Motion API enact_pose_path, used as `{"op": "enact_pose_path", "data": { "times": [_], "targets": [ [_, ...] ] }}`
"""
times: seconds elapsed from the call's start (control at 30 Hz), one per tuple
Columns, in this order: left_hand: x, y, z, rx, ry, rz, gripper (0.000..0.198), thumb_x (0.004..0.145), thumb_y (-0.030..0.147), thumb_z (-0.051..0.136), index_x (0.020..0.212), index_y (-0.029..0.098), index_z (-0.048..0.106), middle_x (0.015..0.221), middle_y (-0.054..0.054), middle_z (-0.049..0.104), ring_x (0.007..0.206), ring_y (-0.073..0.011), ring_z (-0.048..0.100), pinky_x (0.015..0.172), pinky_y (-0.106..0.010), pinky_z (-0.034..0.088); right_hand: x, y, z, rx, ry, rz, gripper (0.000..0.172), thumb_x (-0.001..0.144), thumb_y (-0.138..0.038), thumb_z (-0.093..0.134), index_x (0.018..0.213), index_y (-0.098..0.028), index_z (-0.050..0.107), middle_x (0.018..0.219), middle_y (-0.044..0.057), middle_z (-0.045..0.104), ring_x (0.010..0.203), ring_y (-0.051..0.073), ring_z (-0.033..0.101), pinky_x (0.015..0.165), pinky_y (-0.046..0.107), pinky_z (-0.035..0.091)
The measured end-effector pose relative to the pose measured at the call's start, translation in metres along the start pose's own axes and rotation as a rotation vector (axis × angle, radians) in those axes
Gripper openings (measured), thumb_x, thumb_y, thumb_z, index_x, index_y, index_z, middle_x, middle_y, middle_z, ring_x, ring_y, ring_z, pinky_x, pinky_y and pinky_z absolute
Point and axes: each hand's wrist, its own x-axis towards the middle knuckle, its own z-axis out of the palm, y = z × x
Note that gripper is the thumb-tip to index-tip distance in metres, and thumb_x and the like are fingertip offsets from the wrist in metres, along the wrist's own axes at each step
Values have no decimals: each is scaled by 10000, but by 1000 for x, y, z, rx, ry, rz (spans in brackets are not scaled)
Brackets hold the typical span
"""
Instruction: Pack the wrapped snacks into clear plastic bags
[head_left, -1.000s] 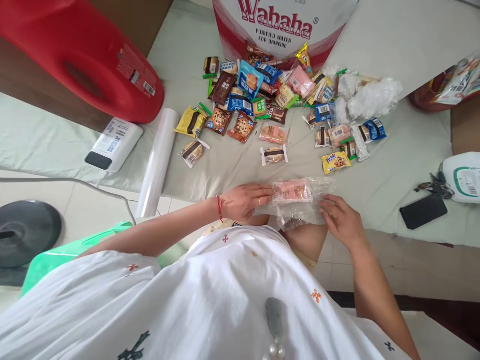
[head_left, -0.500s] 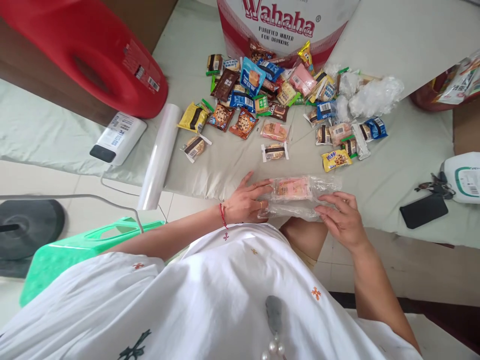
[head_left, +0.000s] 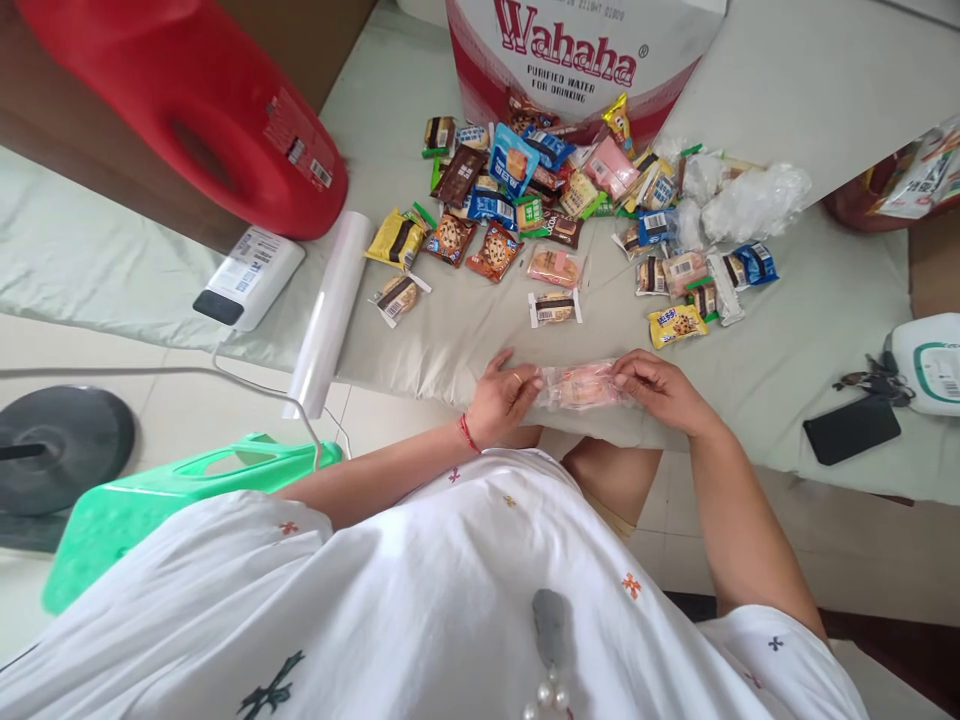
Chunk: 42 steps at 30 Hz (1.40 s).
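At the table's front edge lies a pink-labelled snack packet [head_left: 585, 388] with clear plastic film [head_left: 553, 392] around it. My left hand [head_left: 501, 400] pinches the film at the packet's left end, thumb against the fingers. At the other end, my right hand [head_left: 654, 388] is closed on the film, its fingertips over the packet's right side. Just beyond my hands lie a small biscuit packet [head_left: 555, 307] with a dark band and a pink-labelled biscuit packet [head_left: 555, 267]. A yellow cookie packet [head_left: 677, 325] sits to their right.
Many wrapped snacks [head_left: 514, 160] are heaped before a Wahaha carton [head_left: 577, 60]. Crumpled clear plastic [head_left: 757, 200] lies right of them. On the left are a film roll [head_left: 328, 315], a white power bank [head_left: 249, 280] and a red jug [head_left: 225, 130]. A black phone [head_left: 851, 428] lies at right.
The loose film flap in front of the packet has been folded up over it. My right hand has moved left and up onto the packet's end; my left fingers have closed into a pinch.
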Motion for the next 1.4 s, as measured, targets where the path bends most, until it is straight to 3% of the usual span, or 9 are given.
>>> {"op": "enact_pose_path", "data": {
  "times": [0.23, 0.37, 0.5, 0.63, 0.83, 0.93, 1.1, 1.27, 1.4],
  "targets": [
    [10, 7, 6, 181, 47, -173, 165, 915, 189, 526, 852, 212, 677, 789, -46, 707, 915, -242, 637, 1000, -476, 434, -11, 22, 22, -7, 374, 285, 476, 826, -614, 740, 649, -209, 565, 742, -15, 554, 673, 135, 503, 643, 275, 413],
    [11, 9, 4, 273, 24, -189, 205, 926, 232, 550, 997, 208, 740, 939, -105, 701, 1023, -305, 591, 919, -490, 439, -19, 30, 27, -155, 419, 288, 418, 891, -554, 678, 663, -219, 575, 708, -15, 550, 667, 151, 525, 678, 298, 441],
    [10, 9, 4, 313, 69, -203, 431, 903, 270, 607, 1320, 179, 663, 1320, -168, 596, 1329, -373, 477, 1077, -557, 401, -29, 22, 19, -517, 609, 232, 304, 938, -461, 615, 745, -227, 628, 865, 64, 642, 763, 217, 593, 769, 395, 517],
    [13, 9, 1, 321, 65, -168, 251, 877, 217, 617, 1105, 171, 711, 1432, -160, 516, 1544, -395, 256, 1216, -578, 279, -37, -17, 34, -723, 864, 52, 169, 989, -354, 586, 918, -252, 700, 1080, 138, 678, 1040, 311, 621, 959, 523, 522],
    [23, 15, -20, 317, -63, -237, 80, 874, 248, 602, 826, 198, 641, 1055, -125, 691, 1099, -321, 631, 919, -467, 491, -25, -41, 91, -680, 331, -58, 354, 1019, -293, 526, 1320, -379, 691, 1317, 107, 641, 1018, 294, 594, 859, 461, 569],
    [34, 20, -30, 147, -112, -331, 71, 828, 221, 588, 758, 217, 580, 684, -18, 612, 710, -205, 607, 701, -338, 468, -17, -24, 99, -638, 347, -44, 344, 1022, -298, 533, 1305, -387, 707, 1302, 94, 631, 1023, 278, 576, 864, 458, 576],
    [56, 45, -12, -428, -180, -520, 58, 838, 234, 576, 793, 201, 559, 633, 26, 580, 566, -137, 538, 578, -276, 449, -12, -17, 98, -519, 395, -70, 294, 1017, -282, 554, 1240, -328, 741, 1285, 96, 640, 1067, 262, 587, 949, 466, 564],
    [47, 64, 21, -295, -132, -145, 295, 931, 179, 447, 1122, 169, 672, 1035, -95, 697, 980, -214, 654, 887, -364, 554, -23, -24, 93, -210, 428, 7, 289, 1025, -351, 514, 1221, -289, 716, 1320, 105, 639, 1168, 254, 624, 974, 432, 568],
    [30, 59, 32, 31, -180, 79, 503, 943, 137, 426, 1433, 176, 533, 1196, -122, 628, 1093, -240, 596, 946, -378, 536, -42, -7, 67, 20, 833, 151, 406, 1049, -471, 437, 1358, -261, 594, 1230, 118, 679, 927, 217, 661, 782, 369, 575]
  ]
}}
